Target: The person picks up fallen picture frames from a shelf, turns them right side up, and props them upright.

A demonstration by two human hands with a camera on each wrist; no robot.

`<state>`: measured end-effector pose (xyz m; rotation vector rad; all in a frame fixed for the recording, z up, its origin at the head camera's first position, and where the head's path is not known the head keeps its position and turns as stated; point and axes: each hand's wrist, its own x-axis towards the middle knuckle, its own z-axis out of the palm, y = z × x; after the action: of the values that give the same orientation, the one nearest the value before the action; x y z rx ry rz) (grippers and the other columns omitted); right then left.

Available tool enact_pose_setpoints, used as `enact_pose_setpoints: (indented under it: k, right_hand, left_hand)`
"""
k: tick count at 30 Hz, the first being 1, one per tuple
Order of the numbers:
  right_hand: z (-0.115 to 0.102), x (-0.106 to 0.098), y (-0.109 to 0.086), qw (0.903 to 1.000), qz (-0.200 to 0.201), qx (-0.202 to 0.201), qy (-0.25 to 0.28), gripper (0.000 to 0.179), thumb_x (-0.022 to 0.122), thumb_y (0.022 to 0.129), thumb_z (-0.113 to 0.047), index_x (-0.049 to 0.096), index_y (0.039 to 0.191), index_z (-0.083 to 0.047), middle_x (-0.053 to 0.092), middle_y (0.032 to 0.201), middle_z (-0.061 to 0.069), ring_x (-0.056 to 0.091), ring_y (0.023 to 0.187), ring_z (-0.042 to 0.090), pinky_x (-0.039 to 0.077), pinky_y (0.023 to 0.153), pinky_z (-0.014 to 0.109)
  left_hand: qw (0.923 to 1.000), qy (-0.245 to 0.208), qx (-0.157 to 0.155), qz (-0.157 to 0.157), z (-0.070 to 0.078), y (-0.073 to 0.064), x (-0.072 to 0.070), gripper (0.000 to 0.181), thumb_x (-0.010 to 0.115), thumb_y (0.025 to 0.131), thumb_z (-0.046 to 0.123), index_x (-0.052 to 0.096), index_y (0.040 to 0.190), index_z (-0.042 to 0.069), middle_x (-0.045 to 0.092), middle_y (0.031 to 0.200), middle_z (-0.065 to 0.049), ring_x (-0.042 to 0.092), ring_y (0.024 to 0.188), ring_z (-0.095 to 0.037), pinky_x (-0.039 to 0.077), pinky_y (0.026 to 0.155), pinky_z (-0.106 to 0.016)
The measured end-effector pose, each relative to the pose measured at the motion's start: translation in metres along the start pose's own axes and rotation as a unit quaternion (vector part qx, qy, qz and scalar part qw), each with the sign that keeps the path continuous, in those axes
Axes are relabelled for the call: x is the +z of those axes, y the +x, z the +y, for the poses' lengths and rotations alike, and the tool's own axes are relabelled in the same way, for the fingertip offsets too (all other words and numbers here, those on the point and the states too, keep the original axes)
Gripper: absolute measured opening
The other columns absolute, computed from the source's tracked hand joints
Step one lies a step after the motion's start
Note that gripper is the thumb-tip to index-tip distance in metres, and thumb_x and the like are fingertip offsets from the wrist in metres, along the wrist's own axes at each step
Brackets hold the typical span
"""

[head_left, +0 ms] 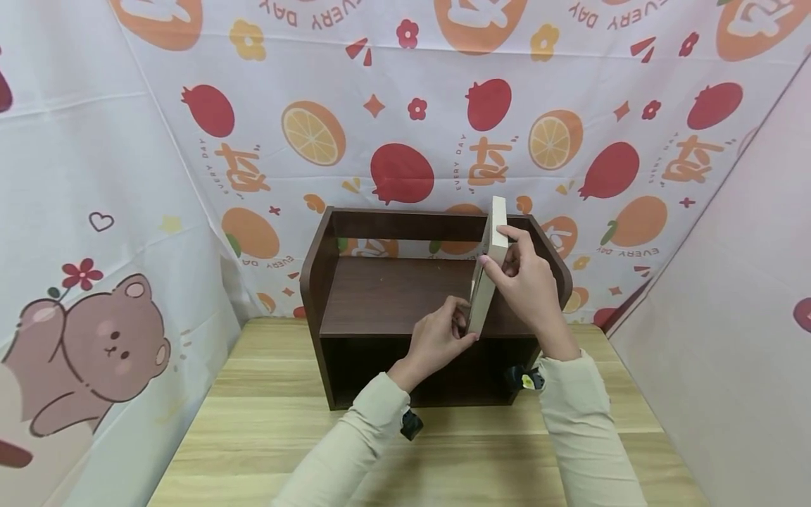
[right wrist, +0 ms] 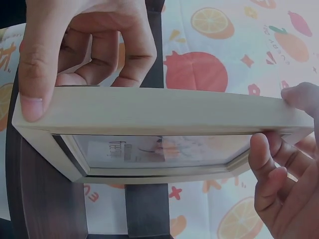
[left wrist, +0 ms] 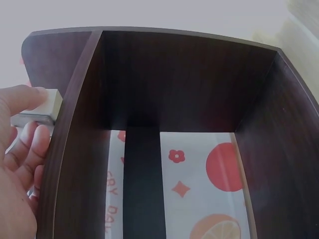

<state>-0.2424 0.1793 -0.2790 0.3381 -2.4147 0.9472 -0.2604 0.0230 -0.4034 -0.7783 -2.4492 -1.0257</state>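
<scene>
A cream picture frame (head_left: 484, 289) with a clear pane stands upright, edge toward me, at the front edge of the upper shelf of a dark brown shelf unit (head_left: 393, 289). My left hand (head_left: 438, 336) pinches its lower end between thumb and fingers. Higher up, my right hand (head_left: 529, 282) grips the frame near its top. The right wrist view shows both hands on the picture frame (right wrist: 159, 112), and a printed insert is partly visible behind the pane. In the left wrist view, the left hand (left wrist: 20, 144) holds the frame's end (left wrist: 47, 107) beside the shelf board.
The shelf unit stands on a light wood table (head_left: 272, 394), against a fruit-print cloth (head_left: 405, 105). Its lower compartment (left wrist: 184, 79) has a dark upright strip (left wrist: 143, 184) at the back. Cloth walls stand at left and right.
</scene>
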Motion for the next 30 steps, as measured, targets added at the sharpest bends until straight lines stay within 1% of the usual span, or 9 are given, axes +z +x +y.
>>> enact_pose_setpoints:
  k: [6, 12, 18, 22, 26, 30]
  right_hand:
    - [0.008, -0.001, 0.000, 0.9999, 0.006, -0.010, 0.007, 0.052, 0.065, 0.092, -0.025, 0.044, 0.139, -0.014, 0.056, 0.082, 0.011, 0.053, 0.067, 0.020, 0.042, 0.059, 0.030]
    - [0.014, -0.003, 0.002, 0.9998, -0.004, -0.010, 0.017, 0.051, 0.063, 0.093, -0.025, 0.044, 0.140, -0.017, 0.058, 0.086, 0.013, 0.055, 0.069, 0.021, 0.045, 0.060, 0.029]
    - [0.018, -0.005, 0.001, 0.9994, -0.017, -0.001, 0.029, 0.052, 0.062, 0.094, -0.025, 0.042, 0.142, -0.020, 0.063, 0.095, 0.017, 0.059, 0.070, 0.024, 0.046, 0.057, 0.027]
    - [0.020, -0.005, 0.001, 0.9992, -0.015, 0.006, 0.036, 0.053, 0.061, 0.094, -0.024, 0.042, 0.143, -0.021, 0.064, 0.100, 0.019, 0.060, 0.069, 0.025, 0.046, 0.057, 0.027]
    - [0.021, -0.005, 0.001, 0.9989, -0.011, 0.011, 0.045, 0.053, 0.061, 0.094, -0.024, 0.042, 0.143, -0.022, 0.064, 0.101, 0.019, 0.059, 0.070, 0.025, 0.046, 0.057, 0.026]
    - [0.021, -0.003, 0.003, 0.9985, -0.012, 0.015, 0.051, 0.054, 0.060, 0.094, -0.026, 0.041, 0.144, -0.026, 0.063, 0.101, 0.017, 0.059, 0.071, 0.024, 0.047, 0.058, 0.028]
  left_hand:
    - [1.0000, -0.003, -0.002, -0.002, 0.002, 0.002, 0.004, 0.046, 0.079, 0.081, 0.026, 0.051, 0.116, 0.015, 0.062, 0.084, 0.006, 0.056, 0.064, -0.003, 0.040, 0.056, -0.018]
    - [1.0000, 0.004, -0.002, 0.001, 0.004, 0.005, 0.006, 0.046, 0.079, 0.081, 0.027, 0.050, 0.115, 0.015, 0.061, 0.083, 0.006, 0.055, 0.064, -0.003, 0.038, 0.054, -0.018]
    - [0.9998, 0.016, -0.001, 0.008, 0.004, 0.007, 0.011, 0.046, 0.079, 0.080, 0.029, 0.049, 0.113, 0.015, 0.062, 0.083, 0.007, 0.054, 0.063, -0.003, 0.037, 0.053, -0.018]
    - [0.9998, 0.018, -0.004, 0.010, 0.005, 0.009, 0.013, 0.046, 0.079, 0.081, 0.029, 0.048, 0.112, 0.016, 0.061, 0.083, 0.007, 0.053, 0.062, -0.002, 0.036, 0.053, -0.019]
    - [0.9999, 0.015, -0.005, 0.006, 0.005, 0.010, 0.013, 0.045, 0.078, 0.081, 0.029, 0.048, 0.112, 0.016, 0.062, 0.083, 0.007, 0.054, 0.062, -0.003, 0.037, 0.053, -0.019]
    - [0.9998, 0.011, -0.016, 0.001, 0.003, 0.012, 0.013, 0.045, 0.078, 0.081, 0.030, 0.048, 0.113, 0.016, 0.062, 0.083, 0.007, 0.054, 0.062, -0.003, 0.037, 0.052, -0.019]
